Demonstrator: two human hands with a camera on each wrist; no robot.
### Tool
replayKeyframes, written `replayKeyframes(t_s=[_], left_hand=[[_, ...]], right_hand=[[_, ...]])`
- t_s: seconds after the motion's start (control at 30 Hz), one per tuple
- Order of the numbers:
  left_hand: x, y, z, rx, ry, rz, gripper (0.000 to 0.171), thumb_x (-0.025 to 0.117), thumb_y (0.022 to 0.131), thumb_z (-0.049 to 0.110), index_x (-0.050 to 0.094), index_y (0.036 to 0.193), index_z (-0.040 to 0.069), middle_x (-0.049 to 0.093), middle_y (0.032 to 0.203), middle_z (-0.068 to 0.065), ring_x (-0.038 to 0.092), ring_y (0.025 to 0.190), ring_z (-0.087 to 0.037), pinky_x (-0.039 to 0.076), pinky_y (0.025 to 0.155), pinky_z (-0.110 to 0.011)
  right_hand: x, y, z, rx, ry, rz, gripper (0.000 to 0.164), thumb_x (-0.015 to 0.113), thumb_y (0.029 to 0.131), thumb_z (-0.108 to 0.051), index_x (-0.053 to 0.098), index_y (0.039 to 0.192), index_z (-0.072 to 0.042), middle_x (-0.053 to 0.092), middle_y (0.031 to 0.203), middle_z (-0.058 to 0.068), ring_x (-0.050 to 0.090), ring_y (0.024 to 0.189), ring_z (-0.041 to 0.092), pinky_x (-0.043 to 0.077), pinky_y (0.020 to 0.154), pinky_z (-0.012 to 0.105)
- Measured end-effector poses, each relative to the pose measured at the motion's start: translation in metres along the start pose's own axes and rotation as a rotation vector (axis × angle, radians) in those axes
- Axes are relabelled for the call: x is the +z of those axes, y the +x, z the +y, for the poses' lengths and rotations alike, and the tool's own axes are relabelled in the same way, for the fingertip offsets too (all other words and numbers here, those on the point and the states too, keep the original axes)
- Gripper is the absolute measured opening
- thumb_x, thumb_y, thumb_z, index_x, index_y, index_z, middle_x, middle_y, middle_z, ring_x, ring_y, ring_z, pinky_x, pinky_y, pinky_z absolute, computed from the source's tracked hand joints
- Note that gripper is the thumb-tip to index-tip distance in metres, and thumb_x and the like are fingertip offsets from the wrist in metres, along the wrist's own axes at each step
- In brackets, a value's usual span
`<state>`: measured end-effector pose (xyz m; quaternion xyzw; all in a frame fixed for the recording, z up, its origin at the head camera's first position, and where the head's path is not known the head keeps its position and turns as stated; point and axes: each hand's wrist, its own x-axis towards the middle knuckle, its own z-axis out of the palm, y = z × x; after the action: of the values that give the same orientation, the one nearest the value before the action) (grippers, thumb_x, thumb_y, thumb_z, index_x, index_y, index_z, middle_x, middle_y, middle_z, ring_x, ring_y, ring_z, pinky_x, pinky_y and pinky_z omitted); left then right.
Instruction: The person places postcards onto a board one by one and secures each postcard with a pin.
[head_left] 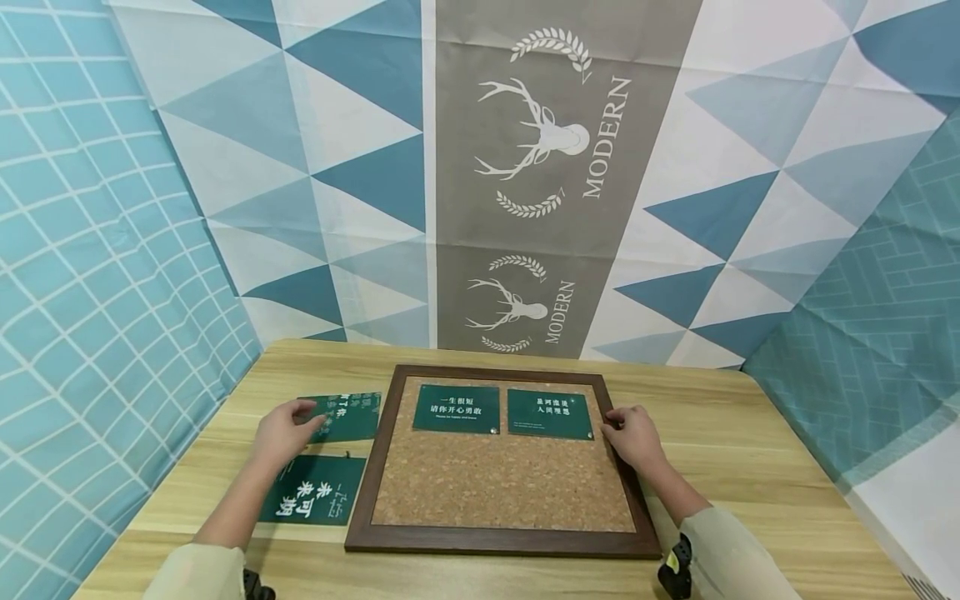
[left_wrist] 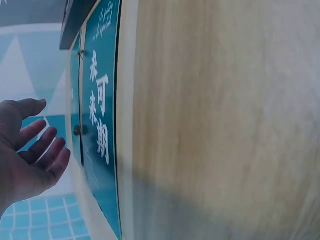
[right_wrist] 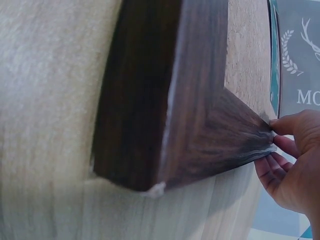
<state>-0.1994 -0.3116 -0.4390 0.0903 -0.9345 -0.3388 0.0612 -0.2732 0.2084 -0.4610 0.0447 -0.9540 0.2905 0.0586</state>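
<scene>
A cork board [head_left: 502,483] in a dark wooden frame [head_left: 504,540] lies on the table. Two green cards with white lettering, a left card [head_left: 456,408] and a right card [head_left: 550,414], sit along its upper part, with small pins at corners. My right hand [head_left: 636,437] is at the frame's right side; in the right wrist view its thumb [right_wrist: 287,124] and fingers grip the frame's edge. My left hand [head_left: 283,433], fingers loosely bent and holding nothing, hovers over an upper green card [head_left: 352,417] left of the board. Below that lies a larger-lettered green card [head_left: 322,492].
The wooden table [head_left: 720,467] extends on both sides of the board. Behind it hangs a patterned cloth [head_left: 375,167] with triangles and deer heads. Tiled-pattern blue cloth [head_left: 97,275] borders the left side. Small dark pins [left_wrist: 77,130] show at the left cards.
</scene>
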Motion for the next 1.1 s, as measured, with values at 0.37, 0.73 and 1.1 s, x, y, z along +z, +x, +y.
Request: replayKeyframes(t_s=[0.37, 0.73, 1.1], left_hand=[[-0.007, 0.001, -0.017, -0.06, 0.026, 0.005, 0.049, 0.054, 0.093, 0.022, 0.047, 0.126, -0.013, 0.051, 0.122, -0.035, 0.049, 0.111, -0.048, 0.043, 0.091, -0.054], [-0.009, 0.004, -0.021, -0.12, 0.043, 0.008, 0.052, 0.052, 0.092, 0.024, 0.046, 0.126, -0.015, 0.049, 0.122, -0.037, 0.048, 0.11, -0.049, 0.042, 0.091, -0.055], [-0.008, 0.01, -0.018, -0.141, 0.12, -0.038, 0.07, 0.062, 0.088, 0.036, 0.042, 0.128, -0.017, 0.047, 0.124, -0.038, 0.048, 0.11, -0.051, 0.043, 0.089, -0.055]], right_hand=[[0.0, -0.001, 0.0, 0.002, 0.0, -0.001, 0.031, 0.063, 0.087, -0.01, 0.063, 0.11, 0.011, 0.054, 0.104, 0.024, 0.055, 0.086, 0.028, 0.05, 0.069, 0.04], [0.0, 0.0, 0.0, 0.004, 0.004, -0.002, 0.031, 0.063, 0.087, -0.01, 0.063, 0.11, 0.01, 0.055, 0.104, 0.024, 0.055, 0.086, 0.028, 0.05, 0.069, 0.04], [0.001, 0.0, 0.0, 0.006, 0.001, -0.008, 0.032, 0.063, 0.087, -0.011, 0.062, 0.112, 0.01, 0.054, 0.105, 0.024, 0.056, 0.082, 0.027, 0.05, 0.068, 0.039]])
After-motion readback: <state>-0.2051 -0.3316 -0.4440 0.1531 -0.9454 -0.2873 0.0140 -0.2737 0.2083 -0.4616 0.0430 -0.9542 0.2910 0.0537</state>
